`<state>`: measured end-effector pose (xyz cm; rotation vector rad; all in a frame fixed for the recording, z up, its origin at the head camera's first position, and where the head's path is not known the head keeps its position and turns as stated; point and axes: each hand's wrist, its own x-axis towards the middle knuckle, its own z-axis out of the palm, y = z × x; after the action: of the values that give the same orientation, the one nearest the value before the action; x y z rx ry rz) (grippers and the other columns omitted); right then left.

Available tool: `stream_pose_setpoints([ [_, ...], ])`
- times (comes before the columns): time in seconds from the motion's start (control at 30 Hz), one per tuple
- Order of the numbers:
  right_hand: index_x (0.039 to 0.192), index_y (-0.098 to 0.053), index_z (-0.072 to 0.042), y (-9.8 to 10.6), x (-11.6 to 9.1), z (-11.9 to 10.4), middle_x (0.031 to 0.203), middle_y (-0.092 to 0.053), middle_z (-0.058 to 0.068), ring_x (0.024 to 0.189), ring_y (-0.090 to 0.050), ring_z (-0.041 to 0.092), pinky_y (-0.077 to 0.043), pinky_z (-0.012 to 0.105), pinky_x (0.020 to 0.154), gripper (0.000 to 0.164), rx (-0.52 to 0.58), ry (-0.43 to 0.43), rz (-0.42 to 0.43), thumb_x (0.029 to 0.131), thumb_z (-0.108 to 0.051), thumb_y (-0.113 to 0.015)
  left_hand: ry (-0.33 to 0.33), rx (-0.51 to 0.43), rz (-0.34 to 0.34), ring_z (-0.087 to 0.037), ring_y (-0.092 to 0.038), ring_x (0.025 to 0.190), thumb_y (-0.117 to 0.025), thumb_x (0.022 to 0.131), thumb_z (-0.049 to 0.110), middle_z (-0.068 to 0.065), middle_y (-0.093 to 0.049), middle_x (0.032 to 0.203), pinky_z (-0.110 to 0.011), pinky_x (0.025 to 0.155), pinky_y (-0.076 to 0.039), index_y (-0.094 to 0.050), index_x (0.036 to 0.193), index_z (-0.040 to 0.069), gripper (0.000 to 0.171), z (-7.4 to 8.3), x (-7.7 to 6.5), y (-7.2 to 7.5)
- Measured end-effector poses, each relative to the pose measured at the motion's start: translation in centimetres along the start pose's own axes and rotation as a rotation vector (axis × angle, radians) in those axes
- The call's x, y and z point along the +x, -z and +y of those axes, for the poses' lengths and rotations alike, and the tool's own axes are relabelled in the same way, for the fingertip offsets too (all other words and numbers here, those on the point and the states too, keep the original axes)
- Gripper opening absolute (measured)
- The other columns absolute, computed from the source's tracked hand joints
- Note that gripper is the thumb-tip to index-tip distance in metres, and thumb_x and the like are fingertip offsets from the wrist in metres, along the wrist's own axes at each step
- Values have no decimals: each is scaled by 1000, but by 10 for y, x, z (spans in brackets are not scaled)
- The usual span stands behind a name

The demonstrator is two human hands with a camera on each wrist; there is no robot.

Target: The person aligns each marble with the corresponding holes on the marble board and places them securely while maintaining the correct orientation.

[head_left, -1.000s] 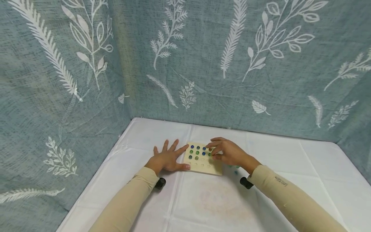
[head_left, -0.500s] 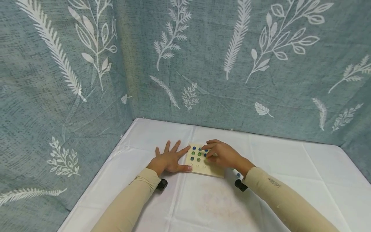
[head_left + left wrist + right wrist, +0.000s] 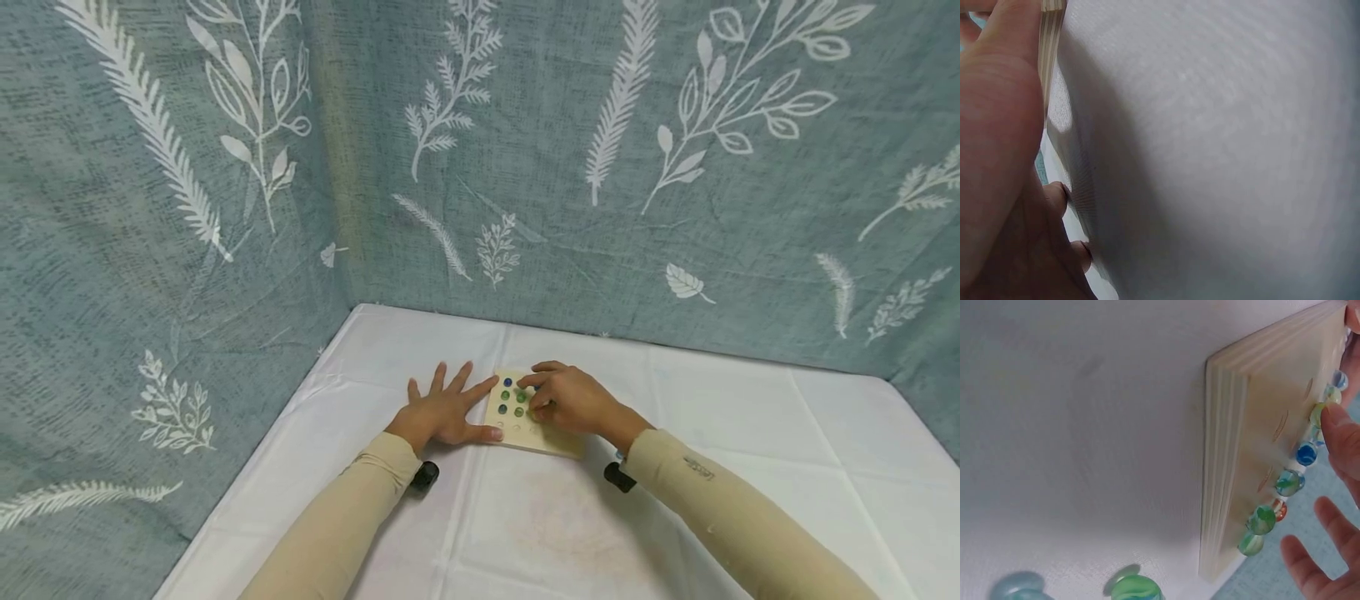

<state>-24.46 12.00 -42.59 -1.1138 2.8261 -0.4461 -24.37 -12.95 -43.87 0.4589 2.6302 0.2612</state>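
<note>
A light wooden board (image 3: 555, 442) with rows of round pits lies on the white cloth, glass marbles sitting in several of them. My left hand (image 3: 441, 414) is spread flat beside it, thumb and index fingertips at the board's left edge. In the left wrist view the thumb side of that hand (image 3: 1004, 119) reaches the layered board edge (image 3: 1052, 56). Over the board, my right hand (image 3: 573, 402) bends its thumb and index finger together; the right wrist view shows the thumb against a yellow-green marble (image 3: 1317, 415), the other fingers extended. The index fingertip is hidden there.
Green and blue marbles (image 3: 1262, 520) line the board in the right wrist view. A green marble (image 3: 1137, 589) and a pale blue one (image 3: 1022, 592) lie loose on the cloth. A patterned curtain (image 3: 570, 275) hangs behind the table.
My right hand has shifted left over the board, covering marbles that showed before, and its thumb and index finger have closed together. My left hand holds its place at the board's edge.
</note>
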Motion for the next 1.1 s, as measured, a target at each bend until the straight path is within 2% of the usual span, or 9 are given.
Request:
stream_pose_setpoints([
  [0.23,100,-85,-14,6,-9,3,142,-68,9,143,-53,40,-50,55,112,14,-44,18,15,91,-5,-78,4,1,1,-44,8,163,-56,91,79,-4,3,179,-80,121,-3,-12,166,47,93,0,4,-2],
  [0.5,105,-84,-10,16,-37,21,143,-67,11,145,-50,41,-51,56,110,16,37,-65,42,91,-6,-78,-4,-13,1,-45,10,163,-57,92,77,-5,4,179,-80,121,-1,-12,166,46,93,1,1,-1],
  [0.7,103,-85,-12,21,-58,36,143,-68,9,145,-49,41,-51,55,109,16,32,-120,0,91,-4,-78,-13,-7,12,-45,10,163,-57,92,78,-6,4,179,-81,121,-1,-12,167,45,94,-1,1,-1],
  [1.1,103,-85,-16,18,-81,51,141,-69,7,144,-50,41,-50,57,110,18,25,-147,-67,87,-7,-83,-23,-23,5,-46,12,162,-59,91,76,-7,4,179,-82,120,1,-13,167,42,95,0,2,-2],
])
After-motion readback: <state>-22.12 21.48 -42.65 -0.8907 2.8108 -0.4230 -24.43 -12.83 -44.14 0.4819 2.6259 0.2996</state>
